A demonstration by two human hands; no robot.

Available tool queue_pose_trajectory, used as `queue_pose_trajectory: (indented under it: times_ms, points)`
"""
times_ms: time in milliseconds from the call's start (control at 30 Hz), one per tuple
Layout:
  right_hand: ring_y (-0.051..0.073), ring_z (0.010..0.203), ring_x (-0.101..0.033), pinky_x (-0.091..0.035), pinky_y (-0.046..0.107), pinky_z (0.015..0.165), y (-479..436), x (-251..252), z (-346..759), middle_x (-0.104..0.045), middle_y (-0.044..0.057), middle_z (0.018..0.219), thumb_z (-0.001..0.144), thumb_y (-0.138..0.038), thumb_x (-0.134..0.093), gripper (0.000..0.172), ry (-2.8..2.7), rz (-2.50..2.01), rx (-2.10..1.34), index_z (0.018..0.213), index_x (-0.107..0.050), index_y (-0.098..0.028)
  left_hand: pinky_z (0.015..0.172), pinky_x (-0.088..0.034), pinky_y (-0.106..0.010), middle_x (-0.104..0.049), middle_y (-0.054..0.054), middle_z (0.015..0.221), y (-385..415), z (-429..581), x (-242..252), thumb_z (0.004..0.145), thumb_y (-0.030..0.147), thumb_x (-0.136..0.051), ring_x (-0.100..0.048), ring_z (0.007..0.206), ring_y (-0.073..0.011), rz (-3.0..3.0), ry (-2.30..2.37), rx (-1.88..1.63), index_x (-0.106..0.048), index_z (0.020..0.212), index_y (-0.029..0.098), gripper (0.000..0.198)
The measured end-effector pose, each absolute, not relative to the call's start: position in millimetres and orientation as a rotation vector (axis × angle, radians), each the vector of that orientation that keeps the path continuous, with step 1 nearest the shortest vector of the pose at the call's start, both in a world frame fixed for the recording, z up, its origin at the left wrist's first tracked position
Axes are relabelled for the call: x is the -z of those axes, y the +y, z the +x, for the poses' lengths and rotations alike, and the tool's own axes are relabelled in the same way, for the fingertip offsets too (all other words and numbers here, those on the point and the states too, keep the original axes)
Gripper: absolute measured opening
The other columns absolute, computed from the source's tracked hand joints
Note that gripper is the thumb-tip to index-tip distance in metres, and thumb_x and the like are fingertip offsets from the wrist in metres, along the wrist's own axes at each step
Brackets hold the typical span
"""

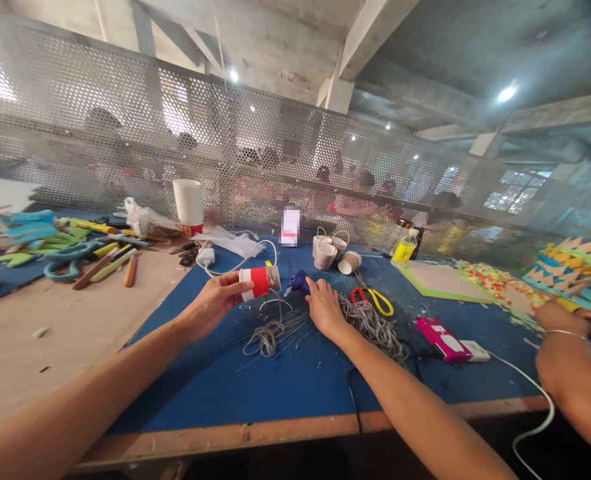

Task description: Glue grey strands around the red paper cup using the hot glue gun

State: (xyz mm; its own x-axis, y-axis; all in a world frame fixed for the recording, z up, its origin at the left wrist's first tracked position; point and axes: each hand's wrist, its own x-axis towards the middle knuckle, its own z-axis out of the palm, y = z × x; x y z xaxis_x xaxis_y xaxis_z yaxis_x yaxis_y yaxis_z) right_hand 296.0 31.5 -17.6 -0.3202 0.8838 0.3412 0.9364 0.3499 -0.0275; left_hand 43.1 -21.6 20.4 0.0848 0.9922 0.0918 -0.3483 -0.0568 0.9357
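My left hand (214, 301) holds a white and red paper cup (259, 283) on its side, with grey cord wrapped round its right end. My right hand (325, 303) grips a dark blue glue gun (299, 283), whose tip points left toward the cup. A strand of cord hangs from the cup to a small coil (266, 339) on the blue mat. Beside and below my right hand lies a bundle of grey cord (372, 327).
Red and yellow scissors (375, 300), cord-covered cups (325, 252) and a pink box (442, 340) lie nearby. Stacked paper cups (188, 203) stand behind, tools (105, 263) at left. Another person's arms (572, 373) reach in at right, with a white cable (540, 393) in front.
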Motion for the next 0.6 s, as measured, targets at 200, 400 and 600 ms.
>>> queue_pose_trajectory:
  times_ms: [200, 400, 600]
  points:
    - [0.028, 0.114, -0.055, -0.044, 0.040, 0.092, 33.7, 16.5, 298.5, -0.060, 0.012, 0.119, 0.097, -0.022, -0.054, 0.044, -2.294, -1.590, 0.196, 0.141, -0.052, -0.022, 0.083, -0.055, -0.031, -0.080, -0.010, 0.098, -22.4, 42.9, -20.4, 0.078, 0.021, -0.080, -0.072, 0.085, -0.0213, 1.047, 0.823, -1.328, -0.077, 0.103, 0.012, 0.027]
    - [0.025, 0.116, -0.059, -0.043, 0.040, 0.099, 17.1, -2.6, 290.2, -0.067, 0.011, 0.119, 0.100, -0.032, -0.053, 0.027, -2.107, -1.277, -0.064, 0.123, -0.063, -0.021, 0.082, -0.055, -0.033, -0.080, -0.011, 0.100, -22.3, 43.2, -17.9, 0.076, 0.023, -0.081, -0.073, 0.083, -0.0228, 1.032, 0.830, -1.334, -0.077, 0.105, 0.012, 0.031]
    - [0.020, 0.102, -0.072, -0.052, 0.036, 0.094, -3.0, -13.6, 273.7, -0.076, 0.008, 0.105, 0.091, -0.045, -0.065, 0.034, -1.849, -0.974, -1.223, 0.112, -0.056, -0.020, 0.081, -0.054, -0.031, -0.079, -0.010, 0.099, -23.6, 44.3, -18.0, 0.077, 0.023, -0.081, -0.071, 0.081, -0.0205, 1.035, 0.815, -1.340, -0.077, 0.104, 0.013, 0.029]
